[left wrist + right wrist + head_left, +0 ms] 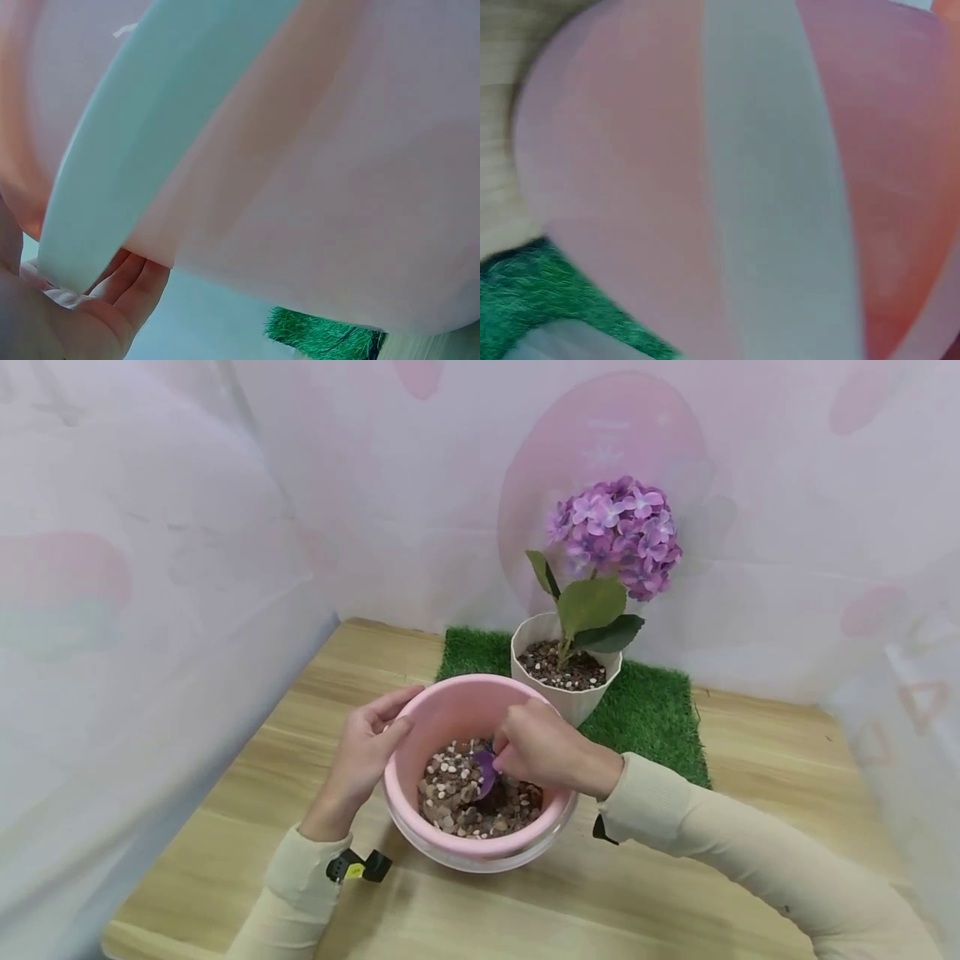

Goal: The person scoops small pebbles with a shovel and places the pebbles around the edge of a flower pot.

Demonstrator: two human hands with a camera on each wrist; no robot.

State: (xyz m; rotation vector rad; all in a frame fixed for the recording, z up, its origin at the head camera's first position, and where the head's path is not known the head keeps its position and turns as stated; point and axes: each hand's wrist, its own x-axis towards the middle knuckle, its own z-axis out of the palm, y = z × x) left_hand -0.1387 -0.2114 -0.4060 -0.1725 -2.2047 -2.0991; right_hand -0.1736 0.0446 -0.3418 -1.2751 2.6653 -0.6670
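Observation:
A pink flowerpot [457,714] with a pale outer band stands on the table, partly filled with brown and white pebbly potting mix [447,785]. My left hand [362,753] grips its left rim, thumb over the edge and fingers outside; the left wrist view shows these fingers curled under the rim band [142,142]. Inside the pot, my right hand [542,745] holds a small purple scoop [486,774], whose blade touches the mix. The right wrist view is filled by the pot's outer wall [622,165]; no hand shows there.
Behind the pot, a white planter [570,706] with a purple hydrangea [618,531] stands on a green turf mat [660,718]. The wooden table [255,810] meets pale patterned curtains [420,560] at the back and sides.

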